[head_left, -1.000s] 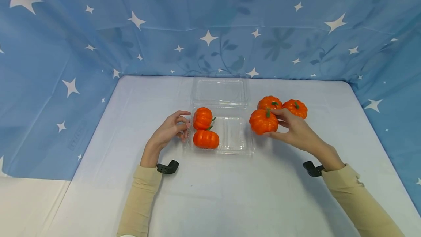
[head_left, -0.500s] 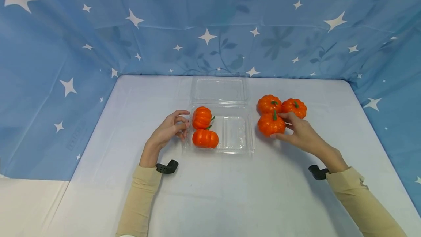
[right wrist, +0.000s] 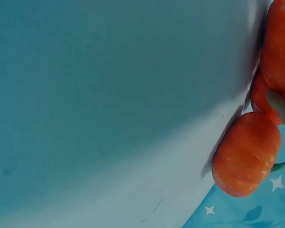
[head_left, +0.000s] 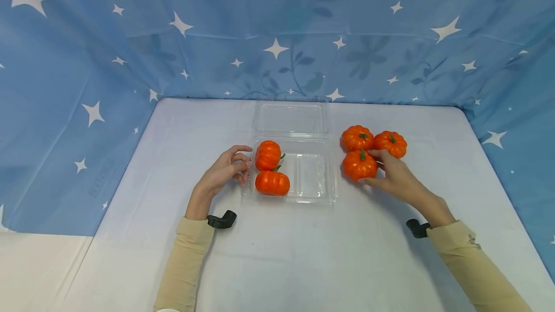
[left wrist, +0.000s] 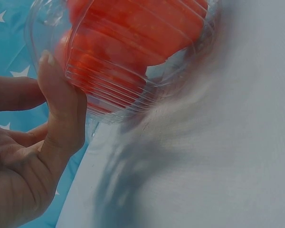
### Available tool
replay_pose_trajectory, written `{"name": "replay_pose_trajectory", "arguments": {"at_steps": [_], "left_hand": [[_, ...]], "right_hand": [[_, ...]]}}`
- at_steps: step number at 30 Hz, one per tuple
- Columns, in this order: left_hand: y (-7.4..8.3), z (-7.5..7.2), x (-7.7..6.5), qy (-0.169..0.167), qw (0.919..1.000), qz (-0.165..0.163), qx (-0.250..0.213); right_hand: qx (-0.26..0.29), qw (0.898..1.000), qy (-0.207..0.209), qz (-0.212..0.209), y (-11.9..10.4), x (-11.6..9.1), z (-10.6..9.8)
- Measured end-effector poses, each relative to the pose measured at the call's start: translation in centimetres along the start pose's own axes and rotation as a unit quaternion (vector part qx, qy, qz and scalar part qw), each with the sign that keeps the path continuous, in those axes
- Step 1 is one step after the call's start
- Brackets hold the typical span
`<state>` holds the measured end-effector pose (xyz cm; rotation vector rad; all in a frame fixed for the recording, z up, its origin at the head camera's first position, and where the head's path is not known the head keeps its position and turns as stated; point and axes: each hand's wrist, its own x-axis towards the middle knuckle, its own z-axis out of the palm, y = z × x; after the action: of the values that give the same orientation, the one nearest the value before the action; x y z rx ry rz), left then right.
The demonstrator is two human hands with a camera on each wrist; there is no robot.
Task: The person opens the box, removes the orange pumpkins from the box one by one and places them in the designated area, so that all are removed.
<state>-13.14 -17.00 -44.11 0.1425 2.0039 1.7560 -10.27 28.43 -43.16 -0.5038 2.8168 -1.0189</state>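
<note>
In the head view my right hand [head_left: 396, 179] holds a small orange toy pumpkin [head_left: 360, 166] between thumb and fingers, its green stem upward. Two more pumpkins lie just behind it, a left one [head_left: 357, 137] and a right one [head_left: 390, 144]. To the left stands a clear plastic clamshell container [head_left: 310, 177] with its lid folded back. On their sides in its left half lie an upper pumpkin [head_left: 267, 155] and a lower pumpkin [head_left: 271, 183]. My left hand [head_left: 221, 172] pinches the container's left rim; the left wrist view shows the thumb [left wrist: 61, 104] against the clear plastic.
The open lid [head_left: 290, 118] lies flat toward the back edge of the white-covered table [head_left: 295, 254]. A blue curtain [head_left: 217, 23] with white stars hangs behind and along both sides. Each wrist wears a black band mount.
My right hand has moved the pumpkin rightward and slightly down, away from the container and in front of the other two pumpkins. The left hand has stayed at the container's rim.
</note>
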Motion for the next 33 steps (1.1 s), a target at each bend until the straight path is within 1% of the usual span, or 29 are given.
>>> {"name": "replay_pose_trajectory", "arguments": {"at_steps": [5, 13, 21, 33], "left_hand": [[0.01, 0.08, 0.0, 0.0, 1.0, 0.0, -0.002], [-0.11, 0.08, 0.05, -0.001, 1.0, 0.001, -0.006], [-0.09, 0.06, -0.02, 0.001, 1.0, 0.002, 0.0], [-0.15, 0.1, 0.04, 0.003, 1.0, 0.001, 0.002]], "right_hand": [[-0.016, 1.0, 0.015, -0.02, 0.14, 0.26, 0.44], [-0.044, 0.999, 0.01, -0.003, -0.43, 0.4, 0.22], [-0.064, 0.998, 0.012, -0.012, -0.49, 0.54, 0.13], [-0.065, 0.998, 0.01, -0.004, -0.25, 0.84, 0.48]]}}
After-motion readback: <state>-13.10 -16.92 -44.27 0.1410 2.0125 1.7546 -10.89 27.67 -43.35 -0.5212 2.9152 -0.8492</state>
